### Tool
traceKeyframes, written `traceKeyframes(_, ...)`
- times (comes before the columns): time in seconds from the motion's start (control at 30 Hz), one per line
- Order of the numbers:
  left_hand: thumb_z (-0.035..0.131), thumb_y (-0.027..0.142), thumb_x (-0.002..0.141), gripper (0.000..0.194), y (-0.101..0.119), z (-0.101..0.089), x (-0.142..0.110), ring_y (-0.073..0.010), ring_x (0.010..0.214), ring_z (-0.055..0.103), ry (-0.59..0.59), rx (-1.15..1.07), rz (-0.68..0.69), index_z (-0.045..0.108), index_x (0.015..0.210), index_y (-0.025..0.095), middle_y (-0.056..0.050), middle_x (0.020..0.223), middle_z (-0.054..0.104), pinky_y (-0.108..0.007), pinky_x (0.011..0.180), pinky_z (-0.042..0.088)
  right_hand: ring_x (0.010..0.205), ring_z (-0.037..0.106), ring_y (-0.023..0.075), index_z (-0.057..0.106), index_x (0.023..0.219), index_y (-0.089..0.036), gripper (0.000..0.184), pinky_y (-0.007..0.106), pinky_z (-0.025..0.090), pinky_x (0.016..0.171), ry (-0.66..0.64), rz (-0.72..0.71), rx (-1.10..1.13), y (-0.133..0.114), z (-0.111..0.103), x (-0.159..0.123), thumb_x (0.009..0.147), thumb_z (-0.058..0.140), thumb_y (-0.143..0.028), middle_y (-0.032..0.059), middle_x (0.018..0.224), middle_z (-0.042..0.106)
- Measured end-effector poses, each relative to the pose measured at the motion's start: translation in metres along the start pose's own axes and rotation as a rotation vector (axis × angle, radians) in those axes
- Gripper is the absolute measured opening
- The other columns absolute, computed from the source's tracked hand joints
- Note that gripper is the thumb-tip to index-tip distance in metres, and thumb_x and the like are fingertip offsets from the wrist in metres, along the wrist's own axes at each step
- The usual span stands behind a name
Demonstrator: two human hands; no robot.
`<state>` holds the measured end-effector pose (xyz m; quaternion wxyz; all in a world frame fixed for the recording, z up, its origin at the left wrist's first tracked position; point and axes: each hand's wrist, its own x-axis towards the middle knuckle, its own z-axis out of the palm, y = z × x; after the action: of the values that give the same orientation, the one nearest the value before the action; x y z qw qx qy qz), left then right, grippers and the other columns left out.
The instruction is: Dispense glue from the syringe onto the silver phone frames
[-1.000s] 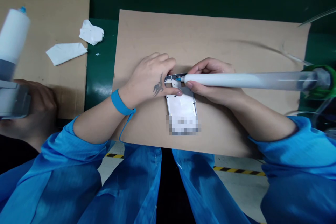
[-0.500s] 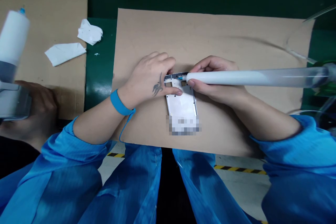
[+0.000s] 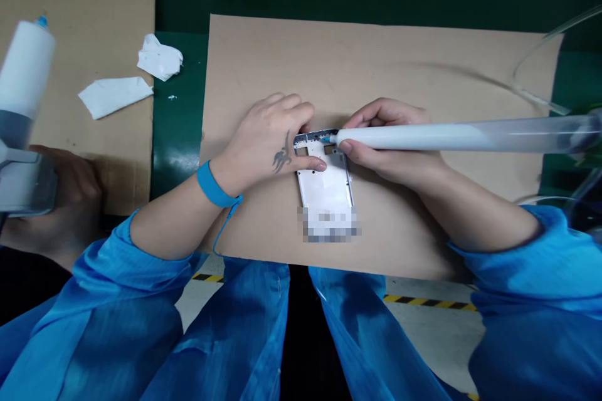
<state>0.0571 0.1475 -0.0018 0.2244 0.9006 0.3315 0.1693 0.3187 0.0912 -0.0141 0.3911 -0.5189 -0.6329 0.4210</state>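
A silvery phone frame [image 3: 325, 187] with a dark top edge lies on a cardboard sheet [image 3: 376, 69]; its lower end is pixelated. My left hand [image 3: 277, 135] grips the frame's upper left corner, the thumb lying across its face and the other fingers curled behind the top edge. In my right hand [image 3: 388, 131] is a long dispensing syringe [image 3: 451, 135], white in the front and translucent toward the rear. Its blue needle tip [image 3: 325, 138] is at the frame's top edge; whether it touches cannot be made out.
At the left, another person's hand [image 3: 70, 207] holds a grey and white dispensing gun [image 3: 26, 75] over a second cardboard sheet [image 3: 117, 12]. Two white paper scraps [image 3: 160, 57] lie near that sheet's edge. A clear hose [image 3: 536, 53] loops at the right.
The syringe and my right hand have shifted very slightly, the rear end rising a little in view. My left hand and the phone frame have stayed in place.
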Motion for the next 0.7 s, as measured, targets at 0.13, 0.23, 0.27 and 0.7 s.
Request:
traceKeyframes(0.13,0.064,0.099,0.088,0.078,0.0006,-0.0006,0.0,-0.0333,0.097,0.068,0.0,0.009,0.007,0.072,0.099,0.022,-0.012,0.099,0.073,-0.047,0.087,0.052,0.072,0.071,0.0237,0.076,0.097,-0.028,0.044,0.04,0.062,0.059,0.013,-0.007,-0.011,-0.0011,0.0007,0.0006,0.078,0.102,-0.058,0.006,0.091,0.079)
traceKeyframes(0.23,0.064,0.099,0.088,0.078,0.0005,-0.0006,0.0001,-0.033,0.097,0.068,0.0,0.01,0.004,0.072,0.099,0.022,-0.012,0.099,0.072,-0.047,0.087,0.052,0.071,0.071,0.023,0.076,0.095,-0.029,0.041,0.039,0.062,0.058,0.021,-0.019,-0.021,-0.0019,0.0009,0.0011,0.078,0.102,-0.055,0.005,0.09,0.08)
traceKeyframes(0.27,0.064,0.099,0.088,0.078,0.0004,-0.0005,0.0002,-0.033,0.097,0.068,0.0,0.01,0.004,0.072,0.1,0.022,-0.012,0.099,0.072,-0.047,0.087,0.052,0.07,0.071,0.0229,0.077,0.095,-0.029,0.039,0.038,0.061,0.057,0.023,-0.022,-0.025,-0.0022,0.0011,0.0012,0.078,0.101,-0.055,0.0048,0.09,0.08)
traceKeyframes(0.7,0.062,0.101,0.087,0.081,0.0007,0.0007,0.0011,-0.0342,0.098,0.069,-0.01,-0.003,-0.003,0.073,0.1,0.022,-0.012,0.1,0.073,-0.049,0.087,0.053,0.076,0.073,0.0232,0.076,0.095,-0.028,0.037,0.038,0.062,0.064,0.049,-0.026,-0.042,-0.0021,0.0021,0.0037,0.084,0.097,-0.057,0.0056,0.092,0.08)
